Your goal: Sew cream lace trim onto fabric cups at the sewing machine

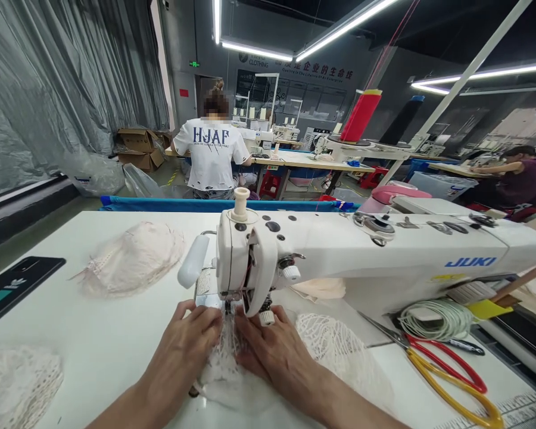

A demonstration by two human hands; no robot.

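A single head-worn camera looks forward and down from close above a white work table [93,333], near enough that the white Juki sewing machine [361,256] fills the middle, its wide lens also taking in the long workshop hall beyond, where a seated person in a white printed T-shirt [211,156] faces away.

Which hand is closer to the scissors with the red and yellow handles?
The right hand. It presses the white lace fabric just below the needle, with the scissors lying off to its right. The left hand sits on the fabric's far side, farther away.
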